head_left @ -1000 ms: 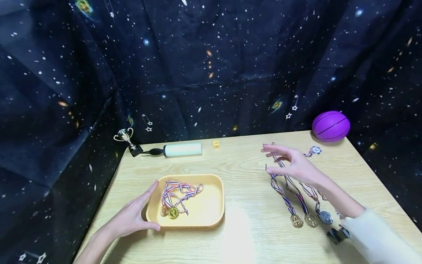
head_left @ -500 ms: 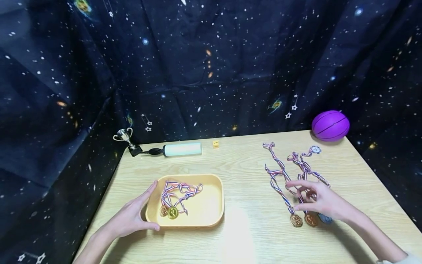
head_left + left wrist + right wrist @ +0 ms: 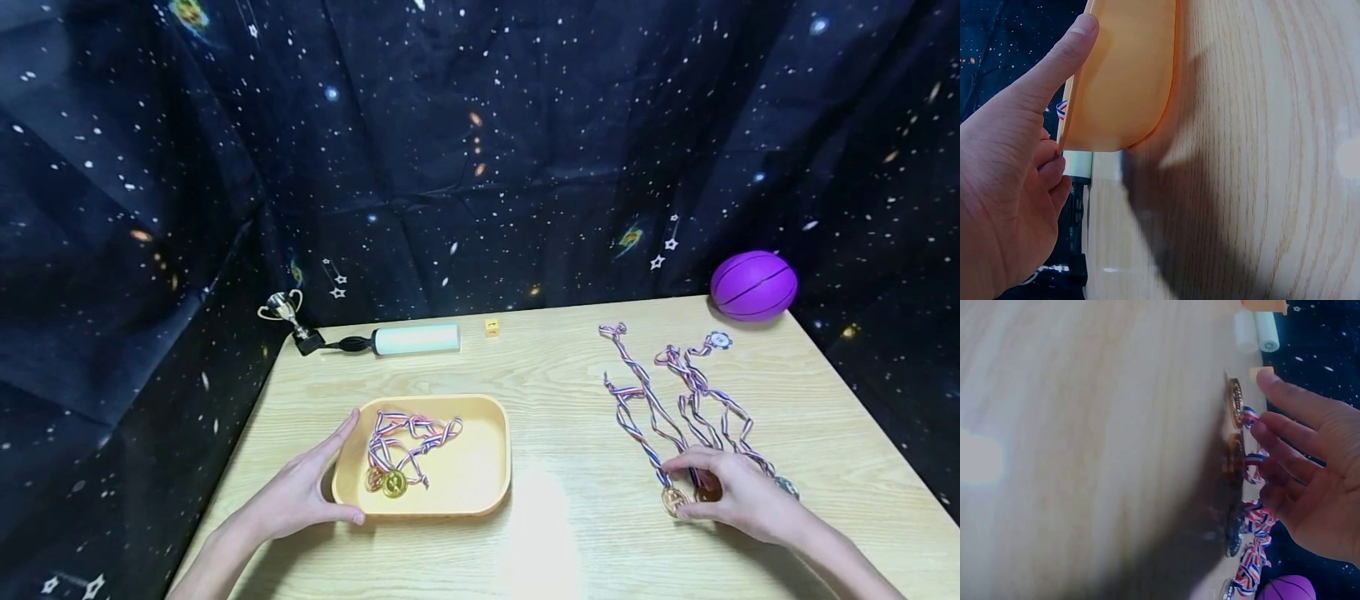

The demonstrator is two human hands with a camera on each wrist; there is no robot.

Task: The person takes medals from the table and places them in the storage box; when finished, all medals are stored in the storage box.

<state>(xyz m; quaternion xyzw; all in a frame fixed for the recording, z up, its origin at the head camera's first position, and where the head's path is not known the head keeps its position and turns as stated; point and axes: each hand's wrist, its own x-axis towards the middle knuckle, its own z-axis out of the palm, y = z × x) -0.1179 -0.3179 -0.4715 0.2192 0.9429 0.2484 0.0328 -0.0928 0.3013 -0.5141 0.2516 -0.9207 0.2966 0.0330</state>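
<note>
My left hand (image 3: 296, 492) grips the left end of a yellow-orange plastic tray (image 3: 491, 504), thumb at its front rim and fingers along its side. Two medals, one gold (image 3: 394, 483) and one bronze-coloured (image 3: 373, 479), lie inside with their striped ribbons. On the right, my right hand (image 3: 742, 492) is low over a row of medals, thumb and index finger apart on either side of the leftmost gold medal (image 3: 1235, 403). Beside that one lies a copper-coloured medal (image 3: 1234, 453), partly behind my fingers in the head view. A silver medal (image 3: 1233, 534) stands farther along the row.
A purple ball (image 3: 753, 286) sits at the back right, near a small blue-white medal (image 3: 720, 340). Along the back are a silver trophy cup (image 3: 283, 310), a hand pump (image 3: 416, 340) and a small yellow cube (image 3: 491, 327). Starry dark cloth hangs behind the table.
My right hand has come down and towards the front from above the ribbons, then left to the leftmost gold medal. The left hand and tray have stayed put.
</note>
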